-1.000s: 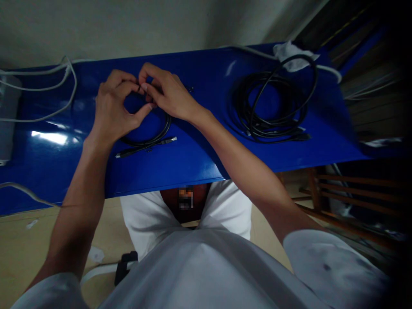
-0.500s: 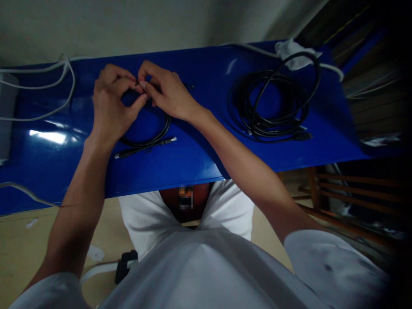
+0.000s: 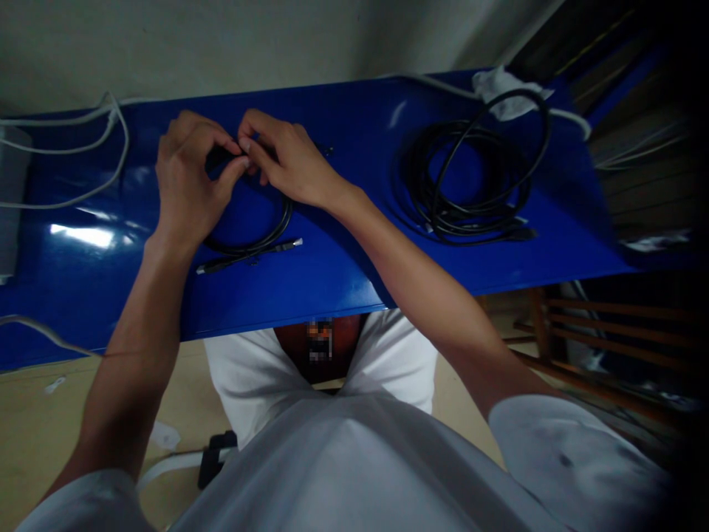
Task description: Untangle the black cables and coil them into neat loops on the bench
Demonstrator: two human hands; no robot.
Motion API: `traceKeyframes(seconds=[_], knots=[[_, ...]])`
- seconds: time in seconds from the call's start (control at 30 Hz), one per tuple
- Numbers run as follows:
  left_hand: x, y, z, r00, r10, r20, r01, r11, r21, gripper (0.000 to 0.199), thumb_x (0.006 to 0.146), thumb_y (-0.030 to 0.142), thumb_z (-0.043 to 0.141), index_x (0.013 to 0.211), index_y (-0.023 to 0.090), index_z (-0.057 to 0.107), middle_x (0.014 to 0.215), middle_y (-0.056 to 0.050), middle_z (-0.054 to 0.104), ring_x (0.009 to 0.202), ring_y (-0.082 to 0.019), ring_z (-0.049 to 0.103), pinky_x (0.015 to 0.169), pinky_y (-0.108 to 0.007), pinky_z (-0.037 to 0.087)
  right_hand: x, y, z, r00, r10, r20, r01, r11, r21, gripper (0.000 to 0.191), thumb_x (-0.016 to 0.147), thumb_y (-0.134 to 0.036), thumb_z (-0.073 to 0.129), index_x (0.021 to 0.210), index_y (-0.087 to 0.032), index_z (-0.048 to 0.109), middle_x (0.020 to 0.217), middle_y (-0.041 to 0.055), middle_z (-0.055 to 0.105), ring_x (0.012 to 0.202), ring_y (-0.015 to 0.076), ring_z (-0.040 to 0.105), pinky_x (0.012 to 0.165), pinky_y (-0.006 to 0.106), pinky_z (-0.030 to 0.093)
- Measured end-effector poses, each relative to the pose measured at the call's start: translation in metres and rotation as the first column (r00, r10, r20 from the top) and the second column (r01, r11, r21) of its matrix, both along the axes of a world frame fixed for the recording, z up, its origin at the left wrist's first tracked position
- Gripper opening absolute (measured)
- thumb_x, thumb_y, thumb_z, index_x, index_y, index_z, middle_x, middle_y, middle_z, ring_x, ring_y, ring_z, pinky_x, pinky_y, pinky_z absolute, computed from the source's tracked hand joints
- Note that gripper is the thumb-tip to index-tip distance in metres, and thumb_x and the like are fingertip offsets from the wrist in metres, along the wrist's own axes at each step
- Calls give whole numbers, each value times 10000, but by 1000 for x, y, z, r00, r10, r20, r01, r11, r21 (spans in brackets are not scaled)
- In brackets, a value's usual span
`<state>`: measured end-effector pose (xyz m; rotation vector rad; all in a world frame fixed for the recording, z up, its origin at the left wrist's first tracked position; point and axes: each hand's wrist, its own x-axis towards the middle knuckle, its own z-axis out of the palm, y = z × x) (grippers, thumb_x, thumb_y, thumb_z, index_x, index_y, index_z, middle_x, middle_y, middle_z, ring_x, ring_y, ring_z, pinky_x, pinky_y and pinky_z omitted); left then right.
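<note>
A coiled black cable (image 3: 266, 242) lies on the blue table (image 3: 343, 270), its far side hidden under my hands. One of its plugs, with a metal tip (image 3: 296, 243), points right near the coil's front. Over the far part of the coil, my left hand (image 3: 191, 162) is closed, thumb and fingertips pinched together. My right hand (image 3: 280, 155) pinches right beside it, so that the fingertips of both nearly touch. What sits between the fingertips is too small and hidden to make out.
A larger black cable coil (image 3: 470, 177) rests on the right, with a crumpled white plastic piece (image 3: 509, 92) behind it. White cables (image 3: 125, 148) and a grey-white device (image 3: 14, 199) are at the left. A wooden chair (image 3: 603, 332) stands at the lower right.
My left hand has shifted slightly left, and its thumb and fingertips have come closer together. The small dark piece seen between my fingertips earlier is now hidden. The coil has barely moved.
</note>
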<state>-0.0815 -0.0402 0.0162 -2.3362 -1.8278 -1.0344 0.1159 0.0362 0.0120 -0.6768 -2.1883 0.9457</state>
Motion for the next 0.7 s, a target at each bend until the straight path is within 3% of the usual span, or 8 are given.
traceKeyframes(seconds=[0.17, 0.3, 0.47, 0.7], knots=[[-4, 3, -4, 1000, 4, -11, -4, 1000, -6, 179, 997, 339, 843, 1059, 242, 705, 1196, -71, 730, 1238, -312, 680, 1137, -557, 526, 0, 4, -9, 999, 31, -40, -30, 999, 21, 768, 1044, -787, 173, 1034, -237, 708, 955, 31, 828, 1026, 162, 761, 931, 301, 558], [-8, 5, -6, 999, 7, -48, -7, 1000, -4, 149, 1004, 305, 813, 1063, 227, 701, 1179, -74, 722, 1233, -312, 678, 1127, -543, 522, 0, 7, -15, 993, 79, -83, -75, 996, 53, 599, 1052, -718, 382, 1117, -208, 689, 957, 13, 812, 939, 145, 742, 862, 272, 547], [-8, 5, -4, 998, 24, -53, -23, 1000, 13, 248, 1056, 445, 783, 1059, 210, 707, 1139, -86, 717, 1183, -312, 693, 1070, -515, 545, 1, 6, -16, 992, 102, -76, -98, 993, 59, 352, 1067, -493, 449, 1116, -217, 662, 1027, 5, 803, 927, 159, 729, 862, 308, 549], [-8, 2, -1, 998, 18, -58, -16, 1000, 26, 235, 1058, 436, 788, 1095, 214, 721, 1112, -64, 698, 1155, -298, 694, 1044, -488, 557, 0, 8, -16, 988, 114, -101, -103, 989, 104, 460, 1066, -557, 439, 1071, -189, 716, 1022, 36, 804, 929, 167, 708, 871, 326, 543]])
